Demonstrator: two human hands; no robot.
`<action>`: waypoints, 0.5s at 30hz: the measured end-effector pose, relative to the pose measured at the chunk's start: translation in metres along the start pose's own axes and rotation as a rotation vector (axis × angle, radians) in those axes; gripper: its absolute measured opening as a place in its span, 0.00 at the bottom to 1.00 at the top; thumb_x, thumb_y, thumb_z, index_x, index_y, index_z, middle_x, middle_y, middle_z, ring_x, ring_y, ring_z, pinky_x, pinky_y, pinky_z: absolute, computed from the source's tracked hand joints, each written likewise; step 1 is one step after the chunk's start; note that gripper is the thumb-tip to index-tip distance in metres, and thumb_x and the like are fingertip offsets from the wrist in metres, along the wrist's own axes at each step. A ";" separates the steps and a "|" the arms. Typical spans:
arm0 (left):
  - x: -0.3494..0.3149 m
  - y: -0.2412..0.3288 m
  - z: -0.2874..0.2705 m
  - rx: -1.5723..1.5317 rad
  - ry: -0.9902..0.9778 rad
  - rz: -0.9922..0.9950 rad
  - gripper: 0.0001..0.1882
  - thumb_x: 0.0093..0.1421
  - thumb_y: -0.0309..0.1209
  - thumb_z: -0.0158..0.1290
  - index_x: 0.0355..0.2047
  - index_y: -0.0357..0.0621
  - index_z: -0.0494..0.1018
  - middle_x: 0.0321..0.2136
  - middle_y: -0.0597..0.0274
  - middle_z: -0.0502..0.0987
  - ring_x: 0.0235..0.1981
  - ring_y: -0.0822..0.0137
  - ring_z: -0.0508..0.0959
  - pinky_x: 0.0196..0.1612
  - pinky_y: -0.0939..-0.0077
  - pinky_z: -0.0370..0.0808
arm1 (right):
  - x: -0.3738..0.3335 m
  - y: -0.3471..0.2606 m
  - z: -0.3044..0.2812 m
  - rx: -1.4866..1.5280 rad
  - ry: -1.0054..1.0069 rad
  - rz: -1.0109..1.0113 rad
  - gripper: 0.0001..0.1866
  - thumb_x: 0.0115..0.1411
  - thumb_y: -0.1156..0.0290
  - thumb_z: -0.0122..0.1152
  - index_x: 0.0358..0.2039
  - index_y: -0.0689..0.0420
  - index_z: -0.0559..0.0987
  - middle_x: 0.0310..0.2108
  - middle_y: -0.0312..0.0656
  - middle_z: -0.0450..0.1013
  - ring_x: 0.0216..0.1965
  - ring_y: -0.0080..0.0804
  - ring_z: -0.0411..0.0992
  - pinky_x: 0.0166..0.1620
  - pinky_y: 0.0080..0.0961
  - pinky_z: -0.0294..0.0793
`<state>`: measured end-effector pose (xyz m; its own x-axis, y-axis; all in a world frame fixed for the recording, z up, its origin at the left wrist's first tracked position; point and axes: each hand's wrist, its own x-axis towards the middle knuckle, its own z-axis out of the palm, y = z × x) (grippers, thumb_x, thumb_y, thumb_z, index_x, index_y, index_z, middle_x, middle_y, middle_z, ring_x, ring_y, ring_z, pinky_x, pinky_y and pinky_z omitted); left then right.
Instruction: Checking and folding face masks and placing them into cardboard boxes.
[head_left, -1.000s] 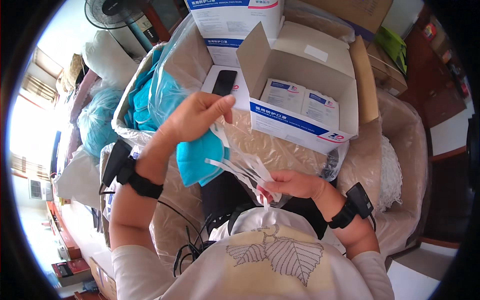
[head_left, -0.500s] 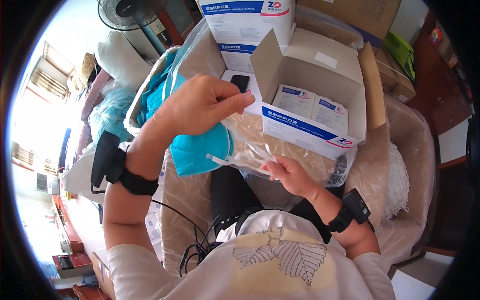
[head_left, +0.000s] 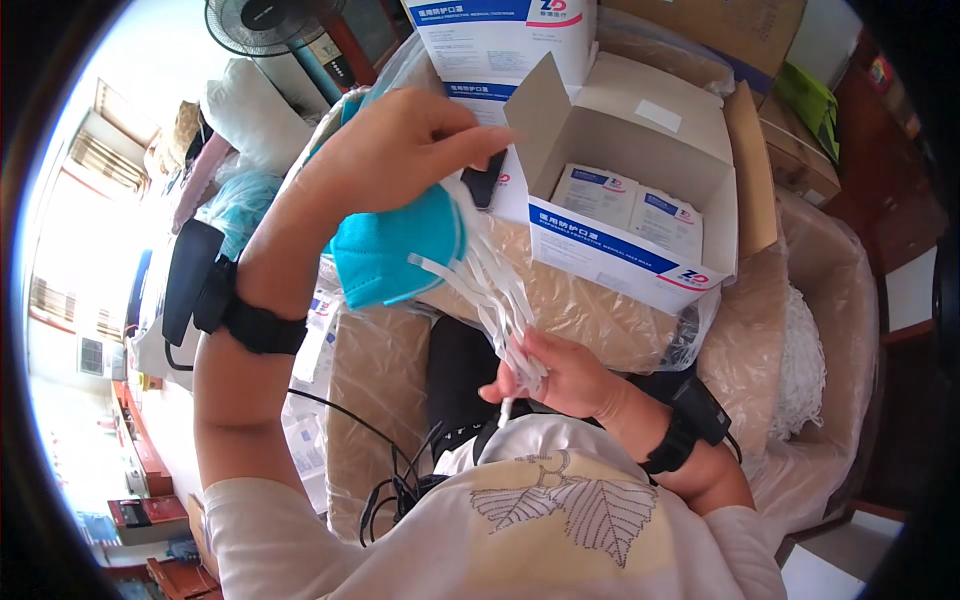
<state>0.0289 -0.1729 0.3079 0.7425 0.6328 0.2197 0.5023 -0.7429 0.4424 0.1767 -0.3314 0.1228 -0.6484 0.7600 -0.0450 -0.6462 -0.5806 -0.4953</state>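
Note:
A teal face mask [head_left: 395, 245] hangs below my left hand [head_left: 410, 150], whose fingers are bent over its top edge. The exact grip is hidden behind the back of the hand. Several white straps [head_left: 490, 285] run from the mask down toward my lap. Their lower ends are bunched in my right hand [head_left: 560, 372], which is closed around them, with one end sticking out below. Whether more than one mask is stacked there I cannot tell.
Ahead on the right stands an open white-and-blue carton [head_left: 620, 245] with small packs [head_left: 665, 220] inside. More cartons [head_left: 500, 45] are stacked behind a black phone [head_left: 485, 180]. A plastic-lined box [head_left: 835, 330] at right holds white strands [head_left: 800, 370]. Black cables [head_left: 400, 480] hang at my left side.
My left hand and the mask have moved up and slightly left. My right hand has moved down and left toward my lap, with the straps pulled longer and gathered in its fingers.

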 end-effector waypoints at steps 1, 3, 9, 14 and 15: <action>-0.002 -0.001 -0.002 0.139 -0.015 -0.062 0.15 0.57 0.40 0.51 0.25 0.41 0.77 0.16 0.62 0.73 0.18 0.70 0.71 0.24 0.76 0.67 | -0.004 -0.003 0.002 -0.044 0.057 0.023 0.20 0.65 0.54 0.36 0.33 0.59 0.67 0.27 0.41 0.69 0.28 0.30 0.70 0.43 0.31 0.71; -0.013 0.000 -0.006 0.419 -0.045 -0.184 0.12 0.56 0.39 0.52 0.25 0.43 0.77 0.16 0.60 0.73 0.18 0.67 0.72 0.24 0.74 0.68 | -0.012 -0.011 0.001 -0.131 0.170 0.068 0.20 0.64 0.53 0.37 0.31 0.59 0.67 0.21 0.36 0.64 0.21 0.25 0.66 0.38 0.31 0.73; -0.063 -0.030 0.059 0.217 -0.104 -0.107 0.13 0.50 0.42 0.56 0.33 0.51 0.77 0.34 0.62 0.77 0.31 0.60 0.77 0.34 0.68 0.73 | -0.027 -0.029 0.002 -0.945 0.412 0.036 0.16 0.64 0.60 0.43 0.30 0.61 0.69 0.18 0.35 0.62 0.19 0.20 0.63 0.24 0.21 0.67; -0.081 0.017 0.138 -0.393 -0.362 -0.017 0.36 0.47 0.38 0.60 0.56 0.57 0.59 0.40 0.56 0.74 0.35 0.56 0.76 0.37 0.70 0.73 | -0.032 -0.031 0.003 -1.310 0.279 -0.066 0.11 0.61 0.68 0.46 0.32 0.63 0.70 0.25 0.49 0.72 0.26 0.38 0.72 0.31 0.30 0.69; -0.082 0.021 0.153 -0.491 -0.422 -0.083 0.39 0.46 0.37 0.60 0.58 0.57 0.55 0.39 0.55 0.75 0.34 0.56 0.77 0.37 0.71 0.73 | -0.033 -0.030 0.001 -1.299 0.301 -0.063 0.09 0.60 0.70 0.45 0.32 0.63 0.70 0.25 0.48 0.72 0.27 0.36 0.72 0.31 0.30 0.69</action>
<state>0.0463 -0.2740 0.1667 0.8705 0.4693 -0.1481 0.3786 -0.4464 0.8108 0.2174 -0.3392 0.1404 -0.4095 0.9071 -0.0972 0.2875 0.0272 -0.9574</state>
